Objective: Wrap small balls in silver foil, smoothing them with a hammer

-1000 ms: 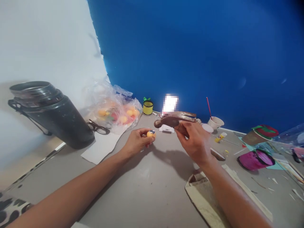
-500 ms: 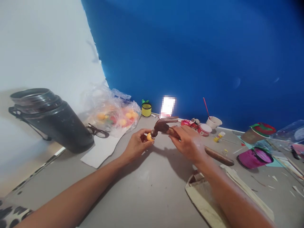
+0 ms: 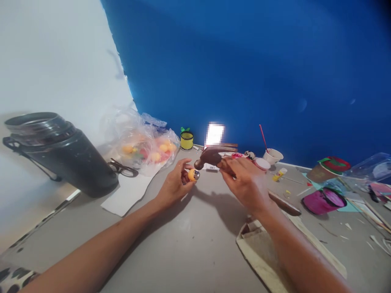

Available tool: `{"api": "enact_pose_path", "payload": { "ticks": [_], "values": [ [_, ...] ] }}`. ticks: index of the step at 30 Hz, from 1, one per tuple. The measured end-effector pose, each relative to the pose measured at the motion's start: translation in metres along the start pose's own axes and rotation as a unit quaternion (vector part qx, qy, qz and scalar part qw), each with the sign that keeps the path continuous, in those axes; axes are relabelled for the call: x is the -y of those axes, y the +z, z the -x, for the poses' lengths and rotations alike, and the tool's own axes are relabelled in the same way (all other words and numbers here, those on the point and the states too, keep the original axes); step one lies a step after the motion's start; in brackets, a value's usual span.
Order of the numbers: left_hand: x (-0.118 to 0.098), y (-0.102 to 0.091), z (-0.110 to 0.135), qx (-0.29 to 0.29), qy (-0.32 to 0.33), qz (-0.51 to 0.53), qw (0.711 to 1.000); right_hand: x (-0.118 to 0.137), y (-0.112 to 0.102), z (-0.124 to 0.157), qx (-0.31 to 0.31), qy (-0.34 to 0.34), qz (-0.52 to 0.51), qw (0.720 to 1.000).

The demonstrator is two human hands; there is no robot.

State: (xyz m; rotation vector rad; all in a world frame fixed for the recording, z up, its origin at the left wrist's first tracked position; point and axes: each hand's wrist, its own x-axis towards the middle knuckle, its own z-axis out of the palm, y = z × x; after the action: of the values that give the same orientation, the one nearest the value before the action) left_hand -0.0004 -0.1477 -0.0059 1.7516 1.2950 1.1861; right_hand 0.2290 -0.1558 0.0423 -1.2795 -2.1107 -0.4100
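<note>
My left hand [image 3: 177, 179] is closed round a small yellow light bulb [image 3: 192, 175], pinched between thumb and fingers, its silvery metal end facing right. In my right hand [image 3: 241, 179] is a claw hammer [image 3: 210, 156], gripped on the wooden handle near the head. Its dark round striking face hangs just above the bulb's metal end, with a small gap between them. The far end of the handle sticks out beyond my right wrist. Both hands are held over the grey table [image 3: 183, 252].
A dark flask [image 3: 67, 154] leans at left, beside eyeglasses [image 3: 125, 169] and white paper [image 3: 122, 199]. Behind lie a plastic bag of coloured pieces [image 3: 146, 146] and a yellow pot [image 3: 186, 141]. A paper cup [image 3: 273, 157], magenta pot [image 3: 324, 200], glue stick [image 3: 279, 175] and cloth pouch [image 3: 265, 248] are at right.
The hammer head has lifted slightly off the bulb, and the bulb's silvery end now shows. My left hand still holds the bulb; the view has shifted a little.
</note>
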Motion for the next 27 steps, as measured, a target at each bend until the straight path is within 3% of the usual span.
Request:
{"api": "enact_pose_path", "payload": {
  "ticks": [4,7,9,14,17,21,27],
  "values": [
    [-0.002,-0.002,-0.001,0.016,-0.033,0.072,0.997,0.002,0.003,0.0,0.042,0.007,-0.04,0.998],
    [-0.003,-0.004,-0.002,0.035,-0.048,0.108,0.992,-0.007,0.005,-0.003,0.06,0.062,-0.074,0.994],
    [-0.005,-0.005,-0.002,0.057,-0.072,0.142,0.986,-0.017,0.006,-0.007,0.109,0.098,-0.093,0.985],
    [-0.009,-0.005,-0.001,0.061,-0.145,0.241,0.958,-0.045,0.009,-0.013,0.316,0.159,-0.182,0.918],
    [-0.009,-0.006,-0.001,0.054,-0.15,0.303,0.939,-0.051,0.01,-0.011,0.402,0.153,-0.241,0.87],
    [-0.008,-0.008,-0.001,0.044,-0.168,0.352,0.92,-0.048,0.011,-0.008,0.446,0.135,-0.239,0.852],
    [-0.012,-0.011,-0.004,0.041,-0.175,0.349,0.92,-0.042,0.015,-0.007,0.469,0.114,-0.203,0.852]
  ]
}}
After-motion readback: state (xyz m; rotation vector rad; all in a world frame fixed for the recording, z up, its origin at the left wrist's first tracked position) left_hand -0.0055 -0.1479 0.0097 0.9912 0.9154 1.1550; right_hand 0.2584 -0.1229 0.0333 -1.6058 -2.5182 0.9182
